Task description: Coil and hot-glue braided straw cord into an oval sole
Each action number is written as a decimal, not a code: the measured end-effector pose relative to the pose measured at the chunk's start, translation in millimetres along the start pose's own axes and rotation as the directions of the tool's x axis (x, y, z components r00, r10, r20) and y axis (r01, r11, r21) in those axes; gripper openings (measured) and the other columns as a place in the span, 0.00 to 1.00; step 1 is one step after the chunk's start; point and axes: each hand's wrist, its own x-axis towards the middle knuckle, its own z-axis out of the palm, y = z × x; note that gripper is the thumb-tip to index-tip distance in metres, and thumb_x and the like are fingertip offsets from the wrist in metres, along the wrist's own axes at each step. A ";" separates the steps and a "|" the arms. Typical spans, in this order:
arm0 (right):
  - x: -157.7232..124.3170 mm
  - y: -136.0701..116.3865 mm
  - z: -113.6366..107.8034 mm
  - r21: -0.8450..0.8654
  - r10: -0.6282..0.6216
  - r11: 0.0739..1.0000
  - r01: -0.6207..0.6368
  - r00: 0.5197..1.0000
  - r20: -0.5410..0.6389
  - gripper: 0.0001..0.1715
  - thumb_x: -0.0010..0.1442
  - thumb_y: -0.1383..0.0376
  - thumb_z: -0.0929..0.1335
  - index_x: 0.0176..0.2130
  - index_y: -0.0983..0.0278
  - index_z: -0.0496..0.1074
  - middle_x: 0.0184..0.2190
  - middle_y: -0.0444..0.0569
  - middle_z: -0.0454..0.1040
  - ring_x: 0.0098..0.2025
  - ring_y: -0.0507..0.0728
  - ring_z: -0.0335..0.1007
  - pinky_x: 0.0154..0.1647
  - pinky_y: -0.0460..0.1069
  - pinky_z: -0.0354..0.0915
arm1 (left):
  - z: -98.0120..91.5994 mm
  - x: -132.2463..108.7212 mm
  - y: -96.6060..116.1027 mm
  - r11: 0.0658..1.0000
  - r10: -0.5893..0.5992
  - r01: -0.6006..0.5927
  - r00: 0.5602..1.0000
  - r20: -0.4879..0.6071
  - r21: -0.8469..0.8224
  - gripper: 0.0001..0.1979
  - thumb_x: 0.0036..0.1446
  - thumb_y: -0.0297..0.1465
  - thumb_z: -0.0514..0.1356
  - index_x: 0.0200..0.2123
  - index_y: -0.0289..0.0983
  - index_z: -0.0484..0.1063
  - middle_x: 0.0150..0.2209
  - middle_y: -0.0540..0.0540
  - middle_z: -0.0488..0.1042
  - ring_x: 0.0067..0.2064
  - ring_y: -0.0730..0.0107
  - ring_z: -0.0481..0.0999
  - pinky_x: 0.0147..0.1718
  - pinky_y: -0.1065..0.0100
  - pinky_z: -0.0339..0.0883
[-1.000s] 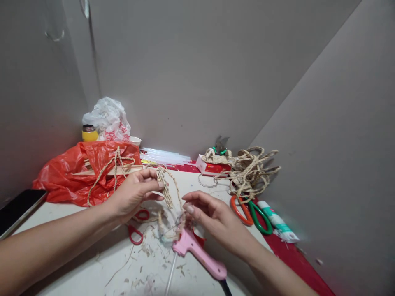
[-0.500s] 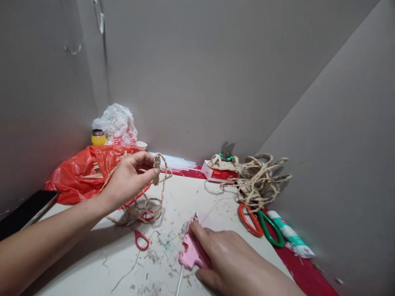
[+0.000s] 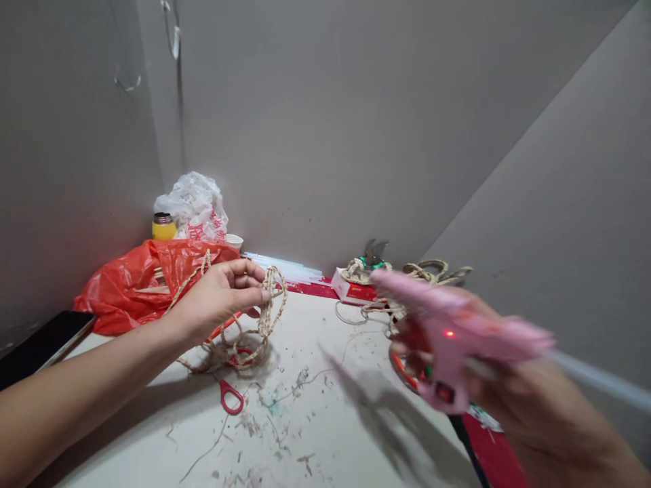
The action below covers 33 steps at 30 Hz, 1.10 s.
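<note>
My left hand (image 3: 224, 291) pinches a small coil of braided straw rope (image 3: 266, 313) between thumb and fingers, above the left part of the table. Loose loops of the same rope hang from the coil and lie beneath it. My right hand (image 3: 513, 379), blurred by motion, grips a pink hot glue gun (image 3: 447, 339) in the air at the right. Its nozzle points left, a red light glows on its side, and a clear glue stick (image 3: 600, 378) sticks out of the back. Red-handled scissors (image 3: 232, 398) lie under the rope loops, their blades hidden.
A red plastic bag (image 3: 122, 288), a phone (image 3: 45, 349) and a yellow jar (image 3: 163, 228) stand at the left. Glue sticks (image 3: 285, 266) lie along the back edge. A red and white box (image 3: 350, 290) and more rope (image 3: 437, 271) are at the right. Fibre scraps litter the white tabletop (image 3: 305, 434).
My right hand has lifted the glue gun off the table and swung it up to the right. My left hand has turned the rope coil slightly, so its loops show more.
</note>
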 end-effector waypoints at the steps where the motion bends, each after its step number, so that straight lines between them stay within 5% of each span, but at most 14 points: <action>1: -1.0 1.0 2.5 0.173 -0.019 0.984 0.033 0.997 -0.079 0.28 0.49 0.49 0.75 0.47 0.53 0.68 0.40 0.51 0.74 0.33 0.60 0.73 0.27 0.51 0.72 | 0.2 0.0 -1.4 1.000 -0.006 0.006 1.000 0.008 -0.004 0.13 0.45 0.26 0.70 0.32 0.35 0.69 0.24 0.55 0.72 0.26 0.78 0.71 0.27 0.73 0.66; 4: -1.7 11.9 27.7 0.467 0.096 0.882 -0.064 0.994 -0.044 0.23 0.46 0.56 0.78 0.41 0.59 0.75 0.36 0.48 0.76 0.24 0.51 0.69 0.23 0.46 0.70 | 0.3 0.1 -4.3 1.000 -0.021 0.021 1.000 0.018 -0.007 0.13 0.45 0.26 0.70 0.32 0.35 0.69 0.25 0.55 0.72 0.27 0.78 0.71 0.28 0.74 0.67; 6: -1.2 21.2 48.8 0.472 0.253 0.839 -0.271 0.962 0.103 0.16 0.51 0.60 0.77 0.39 0.62 0.76 0.25 0.46 0.75 0.16 0.45 0.59 0.14 0.39 0.58 | 0.6 0.2 -4.9 0.999 -0.034 0.034 0.999 0.022 -0.015 0.13 0.45 0.26 0.70 0.31 0.35 0.69 0.25 0.55 0.72 0.27 0.78 0.71 0.28 0.74 0.67; 8: -2.1 25.9 63.5 0.472 0.304 0.818 -0.328 0.944 0.128 0.14 0.51 0.60 0.77 0.35 0.66 0.76 0.21 0.45 0.73 0.14 0.43 0.56 0.12 0.38 0.54 | 1.4 0.6 -5.2 0.998 -0.048 0.049 0.999 0.026 -0.028 0.13 0.45 0.26 0.70 0.31 0.35 0.68 0.25 0.55 0.72 0.27 0.78 0.72 0.28 0.74 0.67; 12: -10.2 17.0 68.0 0.553 0.119 0.832 -0.028 0.984 -0.129 0.12 0.50 0.61 0.78 0.33 0.64 0.77 0.26 0.46 0.75 0.19 0.45 0.63 0.18 0.39 0.62 | 3.7 2.3 -6.8 0.992 -0.104 0.106 0.994 0.033 -0.070 0.13 0.45 0.24 0.70 0.31 0.35 0.69 0.24 0.55 0.72 0.27 0.79 0.72 0.27 0.75 0.66; 15: -15.2 13.4 68.4 0.607 0.101 0.792 -0.060 0.994 -0.034 0.15 0.53 0.55 0.75 0.36 0.63 0.78 0.25 0.47 0.76 0.16 0.45 0.60 0.17 0.40 0.62 | 4.9 2.7 -9.5 0.983 -0.149 0.153 0.988 0.049 -0.104 0.12 0.45 0.23 0.69 0.31 0.35 0.69 0.25 0.54 0.73 0.27 0.79 0.73 0.27 0.75 0.67; 18: -17.0 24.4 76.7 0.494 0.186 0.844 -0.210 0.978 0.098 0.20 0.56 0.50 0.73 0.32 0.65 0.78 0.20 0.44 0.72 0.14 0.44 0.56 0.15 0.39 0.56 | 5.4 1.8 -12.1 0.974 -0.169 0.179 0.982 0.080 -0.137 0.12 0.45 0.23 0.69 0.32 0.35 0.69 0.25 0.54 0.73 0.27 0.78 0.72 0.27 0.74 0.68; 22: -19.7 36.7 85.3 0.210 0.219 0.955 -0.208 0.975 -0.031 0.22 0.55 0.46 0.72 0.33 0.63 0.74 0.18 0.42 0.68 0.19 0.48 0.60 0.18 0.41 0.55 | 6.4 0.0 -13.7 0.966 -0.180 0.199 0.976 0.123 -0.167 0.12 0.45 0.23 0.69 0.32 0.35 0.70 0.25 0.55 0.73 0.27 0.79 0.72 0.28 0.73 0.68; 27: -23.5 31.8 85.2 -0.102 0.137 0.984 -0.144 0.988 -0.075 0.27 0.57 0.44 0.69 0.24 0.63 0.68 0.18 0.41 0.64 0.20 0.49 0.57 0.20 0.45 0.54 | 9.7 -2.0 -16.0 0.959 -0.197 0.226 0.966 0.167 -0.173 0.11 0.45 0.23 0.70 0.31 0.35 0.70 0.25 0.55 0.72 0.27 0.79 0.71 0.28 0.73 0.67; 33: -21.0 35.3 85.7 -0.161 0.102 0.980 -0.112 0.992 -0.069 0.28 0.59 0.43 0.67 0.23 0.62 0.66 0.18 0.40 0.63 0.20 0.50 0.56 0.20 0.45 0.53 | 13.2 -4.2 -19.4 0.942 -0.243 0.282 0.947 0.208 -0.183 0.12 0.45 0.23 0.70 0.32 0.36 0.70 0.24 0.55 0.72 0.24 0.81 0.69 0.25 0.76 0.63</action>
